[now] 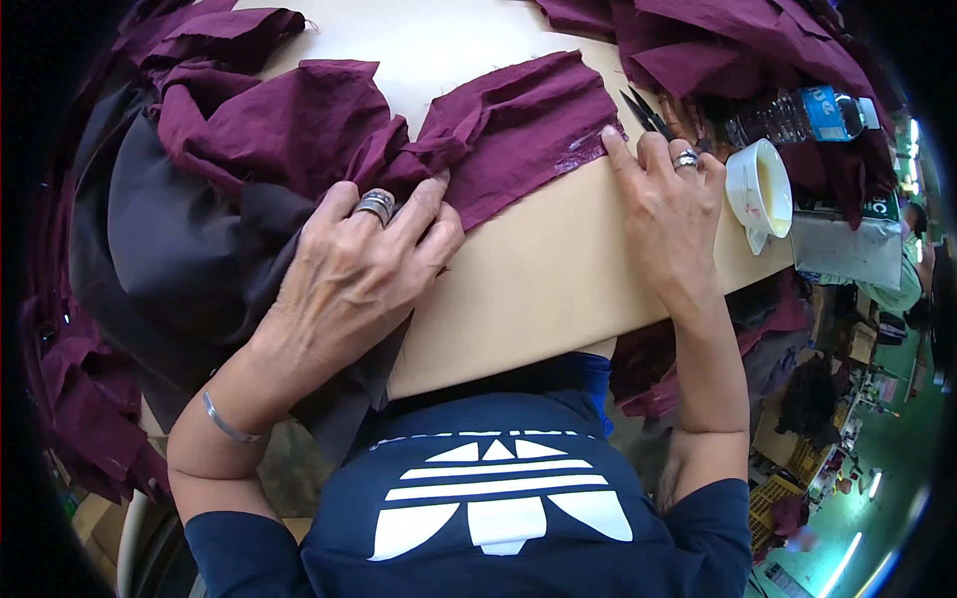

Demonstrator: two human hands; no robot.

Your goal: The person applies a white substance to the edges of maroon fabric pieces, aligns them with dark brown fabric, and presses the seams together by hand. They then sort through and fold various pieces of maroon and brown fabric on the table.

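Note:
A long strip of maroon cloth point(518, 140) lies across the tan board, bunched toward the left. My left hand point(364, 254), with a wide ring, is closed on its gathered part, fingers bent over the fabric. At the strip's right end a whitish wet-looking smear point(580, 151) marks the lower edge. My right hand point(678, 204) rests there, its extended index finger touching the cloth's corner; the other fingers are bent and the thumb is hidden. Dark scissors point(648, 113) lie just beyond these fingers. Beside them stands a white cup point(743, 189) with pale residue inside.
Dark brown cloth point(189, 229) drapes over the board's left side. More maroon cloth point(708, 45) is heaped at the back right. A plastic bottle point(797, 117) lies there, and a metal tin point(847, 254) stands by the right edge. The tan board point(528, 299) ends near my body.

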